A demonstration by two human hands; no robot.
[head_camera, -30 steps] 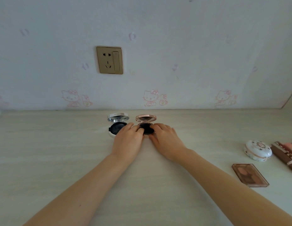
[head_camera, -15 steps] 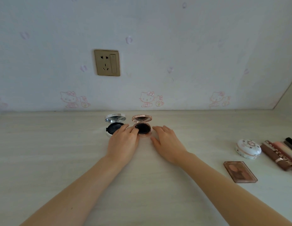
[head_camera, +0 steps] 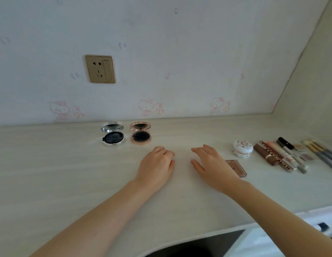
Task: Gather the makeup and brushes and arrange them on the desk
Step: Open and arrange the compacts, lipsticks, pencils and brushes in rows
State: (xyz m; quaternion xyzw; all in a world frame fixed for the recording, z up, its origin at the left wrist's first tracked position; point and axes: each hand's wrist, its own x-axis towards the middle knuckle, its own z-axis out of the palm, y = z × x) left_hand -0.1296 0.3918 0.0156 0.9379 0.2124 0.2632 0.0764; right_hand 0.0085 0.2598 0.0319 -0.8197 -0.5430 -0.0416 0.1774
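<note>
- Against the back wall, on the pale wood-grain desk (head_camera: 50, 173), a round silver compact (head_camera: 113, 135) and a round rose-gold compact (head_camera: 141, 134) sat side by side, close but apart. Both had their mirrored lids propped up and their dark pans showing, and the matched pairing read as the deliberate start of a row.
- The left hand (head_camera: 156, 167) lay palm down in front of the rose-gold compact, clear of it, with its fingers loosely curled around nothing.
- The right hand (head_camera: 211, 164) was just beside the left, its fingers relaxed, slightly spread and likewise empty.
- The right hand's outer edge hid part of a flat brown translucent rectangular palette (head_camera: 237, 168). Whether skin touched plastic could not be told.
- Just beyond the palette stood a white round floral-print case (head_camera: 242, 148).
- Further right, brown and pink tubes (head_camera: 269, 154), a black-capped tube (head_camera: 285, 142) and grey-handled brushes (head_camera: 321, 153) lay roughly parallel in a loose cluster, which looked like stock waiting to be sorted.
- By my judgement, two pieces were arranged and most of the task remained.
- The palette was nearest the right hand and seemed its natural next pick. Being thin and flat, it would likely need sliding or an edge lifted before it could be gripped.
- A gold wall socket (head_camera: 100, 69) sat above the compacts and played no part.
</note>
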